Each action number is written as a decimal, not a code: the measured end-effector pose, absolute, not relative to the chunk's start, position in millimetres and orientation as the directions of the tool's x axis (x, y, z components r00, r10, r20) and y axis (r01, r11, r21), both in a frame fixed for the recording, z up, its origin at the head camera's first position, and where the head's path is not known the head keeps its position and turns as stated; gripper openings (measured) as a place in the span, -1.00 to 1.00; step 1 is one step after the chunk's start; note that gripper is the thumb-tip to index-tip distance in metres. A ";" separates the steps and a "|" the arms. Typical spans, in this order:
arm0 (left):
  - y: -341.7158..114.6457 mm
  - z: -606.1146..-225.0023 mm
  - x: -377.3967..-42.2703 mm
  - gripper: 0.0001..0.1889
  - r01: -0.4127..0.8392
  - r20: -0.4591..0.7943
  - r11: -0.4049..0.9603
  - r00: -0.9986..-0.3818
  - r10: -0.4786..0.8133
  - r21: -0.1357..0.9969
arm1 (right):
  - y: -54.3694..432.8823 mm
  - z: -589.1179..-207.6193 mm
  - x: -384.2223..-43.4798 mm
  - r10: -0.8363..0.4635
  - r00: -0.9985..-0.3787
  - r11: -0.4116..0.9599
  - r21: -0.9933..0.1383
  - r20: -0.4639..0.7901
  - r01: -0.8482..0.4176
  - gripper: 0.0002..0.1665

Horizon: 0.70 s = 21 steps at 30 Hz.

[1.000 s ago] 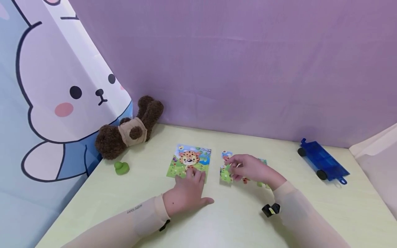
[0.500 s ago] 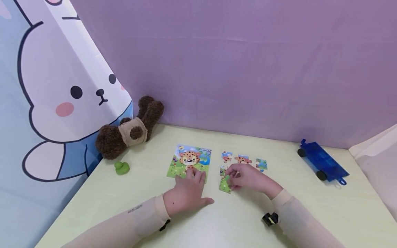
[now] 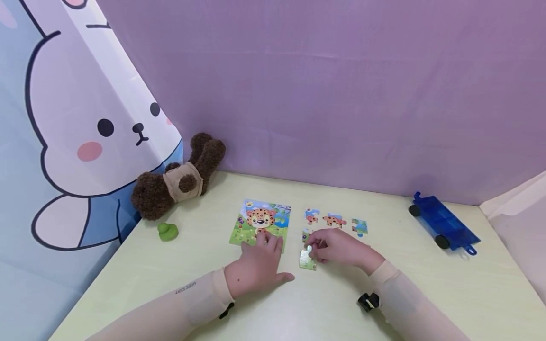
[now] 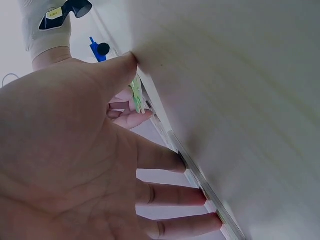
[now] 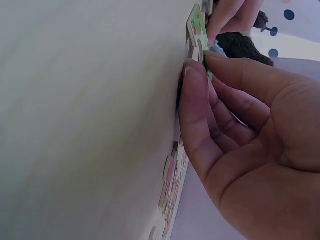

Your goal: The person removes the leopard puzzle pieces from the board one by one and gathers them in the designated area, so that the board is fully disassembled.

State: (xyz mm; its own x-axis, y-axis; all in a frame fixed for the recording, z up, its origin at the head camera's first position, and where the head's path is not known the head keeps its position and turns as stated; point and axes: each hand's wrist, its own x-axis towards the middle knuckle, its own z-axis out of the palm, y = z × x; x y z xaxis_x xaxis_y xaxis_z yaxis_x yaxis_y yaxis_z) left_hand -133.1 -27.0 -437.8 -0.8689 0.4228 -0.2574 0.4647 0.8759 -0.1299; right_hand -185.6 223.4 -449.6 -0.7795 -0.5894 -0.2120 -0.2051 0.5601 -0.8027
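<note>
A tiger picture puzzle card [image 3: 261, 221] lies flat on the pale green table [image 3: 341, 303]. My left hand [image 3: 264, 240] rests on the card's near edge, its straight fingers [image 4: 172, 161] pressing down. To the right, my right hand [image 3: 312, 252] pinches a green puzzle piece [image 3: 307, 260] between thumb and fingers, tilted just above the table. The right wrist view shows the same green piece [image 5: 196, 29] at my fingertips [image 5: 192, 70]. Several loose puzzle pieces [image 3: 334, 220] lie in a row behind the right hand.
A brown teddy bear [image 3: 177, 182] lies at the back left against the bunny curtain, with a small green duck [image 3: 167, 231] in front of it. A blue toy cart [image 3: 444, 221] sits at the back right. A purple cloth backs the table.
My right hand has drawn back toward me and slightly left with the green piece, uncovering the row of loose pieces. The left hand has stayed on the card.
</note>
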 end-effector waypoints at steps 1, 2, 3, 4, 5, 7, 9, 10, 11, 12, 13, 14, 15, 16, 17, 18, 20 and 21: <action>-27.0 -437.9 -133.1 0.11 0.464 -0.257 0.876 -0.869 0.422 -0.130 | 223.4 -449.9 -185.8 -0.589 -0.779 0.563 -0.800 -0.212 -0.208 -0.72; -27.0 -437.8 -133.1 0.11 0.464 -0.258 0.876 -0.870 0.421 -0.131 | 223.5 -450.1 -186.1 -0.590 -0.778 0.565 -0.797 -0.213 -0.211 -0.72; -27.0 -437.8 -133.1 0.11 0.463 -0.259 0.877 -0.870 0.420 -0.131 | 223.5 -450.2 -186.2 -0.591 -0.778 0.567 -0.796 -0.215 -0.211 -0.71; -27.1 -438.0 -133.1 0.11 0.462 -0.259 0.877 -0.870 0.420 -0.130 | 223.4 -450.4 -186.2 -0.592 -0.777 0.568 -0.795 -0.216 -0.211 -0.71; -27.1 -437.9 -133.2 0.11 0.461 -0.260 0.878 -0.870 0.419 -0.129 | 223.4 -450.6 -186.3 -0.592 -0.776 0.570 -0.793 -0.217 -0.213 -0.71; -27.1 -437.7 -133.3 0.12 0.459 -0.264 0.879 -0.870 0.417 -0.125 | 223.2 -450.7 -186.4 -0.596 -0.774 0.571 -0.790 -0.212 -0.224 -0.70; -27.0 -437.7 -133.7 0.12 0.459 -0.267 0.880 -0.869 0.416 -0.122 | 222.9 -450.4 -186.2 -0.598 -0.775 0.571 -0.788 -0.206 -0.231 -0.70; -26.9 -437.7 -134.0 0.12 0.459 -0.268 0.880 -0.869 0.416 -0.123 | 222.8 -450.6 -186.1 -0.597 -0.776 0.573 -0.785 -0.205 -0.234 -0.70; -26.8 -437.9 -134.3 0.12 0.460 -0.269 0.880 -0.868 0.417 -0.122 | 222.7 -450.7 -186.1 -0.597 -0.777 0.573 -0.784 -0.201 -0.237 -0.70; -26.7 -438.2 -134.6 0.12 0.461 -0.270 0.879 -0.868 0.417 -0.123 | 222.6 -450.8 -186.0 -0.596 -0.778 0.574 -0.783 -0.200 -0.238 -0.70; -26.6 -438.5 -134.9 0.12 0.462 -0.270 0.878 -0.867 0.418 -0.123 | 222.6 -450.8 -185.8 -0.593 -0.780 0.574 -0.785 -0.201 -0.235 -0.70; -26.5 -438.6 -135.2 0.12 0.463 -0.270 0.878 -0.867 0.419 -0.123 | 222.5 -451.1 -185.7 -0.591 -0.781 0.575 -0.784 -0.202 -0.233 -0.70; -26.5 -438.8 -135.4 0.12 0.463 -0.270 0.878 -0.867 0.419 -0.123 | 222.6 -451.4 -185.7 -0.591 -0.781 0.574 -0.785 -0.199 -0.234 -0.70; -26.5 -438.9 -135.5 0.12 0.463 -0.271 0.878 -0.867 0.419 -0.121 | 222.6 -451.6 -185.7 -0.590 -0.782 0.574 -0.785 -0.200 -0.233 -0.70; -26.5 -439.1 -135.6 0.12 0.463 -0.271 0.879 -0.866 0.419 -0.119 | 222.5 -451.7 -185.8 -0.590 -0.782 0.573 -0.786 -0.199 -0.233 -0.70; -26.5 -439.1 -135.7 0.12 0.462 -0.272 0.879 -0.866 0.419 -0.117 | 222.5 -451.6 -185.8 -0.590 -0.782 0.573 -0.785 -0.198 -0.233 -0.70; -26.4 -439.0 -135.6 0.12 0.462 -0.274 0.880 -0.866 0.419 -0.113 | 222.4 -451.9 -186.2 -0.596 -0.780 0.569 -0.786 -0.191 -0.242 -0.70; -26.4 -439.0 -135.6 0.12 0.461 -0.274 0.880 -0.866 0.419 -0.113 | 222.3 -452.1 -186.3 -0.596 -0.781 0.568 -0.787 -0.189 -0.243 -0.71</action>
State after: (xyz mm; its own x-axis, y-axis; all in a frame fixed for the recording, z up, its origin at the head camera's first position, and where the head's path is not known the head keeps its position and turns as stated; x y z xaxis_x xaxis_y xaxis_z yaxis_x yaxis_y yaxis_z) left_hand -135.6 -26.4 -439.0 -0.8657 0.4187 -0.2744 0.4614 0.8801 -0.1125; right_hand -186.3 222.3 -452.1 -0.7807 -0.5955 -0.1893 -0.2426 0.5679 -0.7865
